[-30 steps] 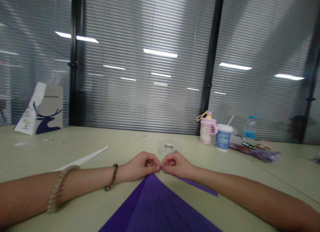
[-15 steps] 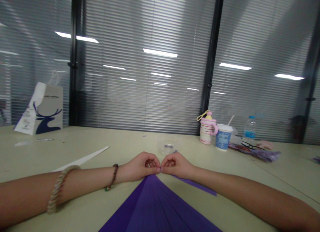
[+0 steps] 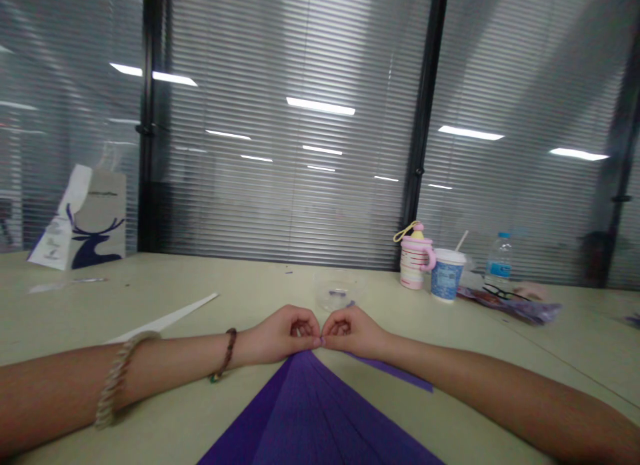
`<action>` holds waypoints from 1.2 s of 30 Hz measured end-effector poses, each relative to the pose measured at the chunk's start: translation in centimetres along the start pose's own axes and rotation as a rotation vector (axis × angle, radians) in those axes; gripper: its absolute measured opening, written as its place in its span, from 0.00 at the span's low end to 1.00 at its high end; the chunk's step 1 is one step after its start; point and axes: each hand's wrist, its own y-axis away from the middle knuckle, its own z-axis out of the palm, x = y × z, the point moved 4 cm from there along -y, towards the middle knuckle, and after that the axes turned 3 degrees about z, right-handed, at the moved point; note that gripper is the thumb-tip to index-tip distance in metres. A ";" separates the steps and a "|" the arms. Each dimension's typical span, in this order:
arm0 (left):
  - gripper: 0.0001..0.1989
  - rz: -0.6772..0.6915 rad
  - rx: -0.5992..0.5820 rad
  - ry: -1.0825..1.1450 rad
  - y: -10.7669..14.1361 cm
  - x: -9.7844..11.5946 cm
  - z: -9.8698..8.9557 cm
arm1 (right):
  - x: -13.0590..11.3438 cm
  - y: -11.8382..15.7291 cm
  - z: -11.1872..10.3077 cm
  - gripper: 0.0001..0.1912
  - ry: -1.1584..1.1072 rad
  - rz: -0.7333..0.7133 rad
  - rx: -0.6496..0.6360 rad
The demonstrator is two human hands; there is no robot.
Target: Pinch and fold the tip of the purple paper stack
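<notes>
At the far left a paper bag [image 3: 107, 191] stands on the bench [image 3: 260, 285], and nearer me a white strip [image 3: 185, 313] runs slantwise, its lower end hidden behind my left forearm. My left hand [image 3: 280, 331] is closed to a fine pinch, thumb against finger, and its tips meet those of the other hand. Whatever sits between them is too small for me to tell. The purple sheet [image 3: 315, 411] lies near, in the middle, its narrow end just beside my left fingers and its folds fanning towards me, out of view. My right hand [image 3: 360, 330] pinches in the same way, with a purple strip [image 3: 400, 373] coming out beneath it. I judge this to be close fingertip work on something tiny; from here any move calls for small, even pressure and steady wrists. My forearms flank the sheet, so a sideways sweep of the right could drag the strip. Just beyond my fingers sits a clear bowl [image 3: 327, 306], which limits a forward push; the pink cup [image 3: 413, 268], blue cup [image 3: 445, 278] and bottle [image 3: 500, 258] stand well off, far right.
</notes>
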 end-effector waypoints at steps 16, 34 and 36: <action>0.12 0.016 -0.007 0.031 0.1 0.2 0.0 | -0.1 0.1 0.0 0.14 0.011 -0.005 -0.006; 0.12 0.001 -0.032 0.022 0.0 -0.3 0.0 | -0.1 0.1 0.1 0.16 -0.026 0.010 -0.004; 0.12 0.012 -0.044 0.015 0.0 -0.1 0.0 | -0.2 0.2 0.1 0.17 -0.024 0.010 -0.004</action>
